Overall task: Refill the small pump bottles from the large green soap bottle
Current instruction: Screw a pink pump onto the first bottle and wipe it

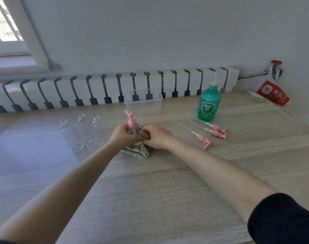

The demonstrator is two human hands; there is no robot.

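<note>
With the left hand, grips a pump bottle round its clear body, fingers curled about it, and holds it upright with the pink pump on top. With the right hand, clutches a fold of green cloth and presses it to the bottle's right side (cannot tell how full the bottle is behind fingers and fabric). Holds all this over the rest of the cloth, bunched on the table right under both hands; cannot tell whether the bottle's foot touches it.

Has three empty bottles just left of the left wrist, clear, necks open, close together in a row. Has three pumps off to the right, pink, flat on the wood, thin tubes pointing back and left, apart from the right forearm. Has the soap bottle upright beyond those pumps at the back right, well apart from both hands, near the radiator. Has a clear tub at the table's back edge, straight beyond the hands, and a red packet in the far right corner.
</note>
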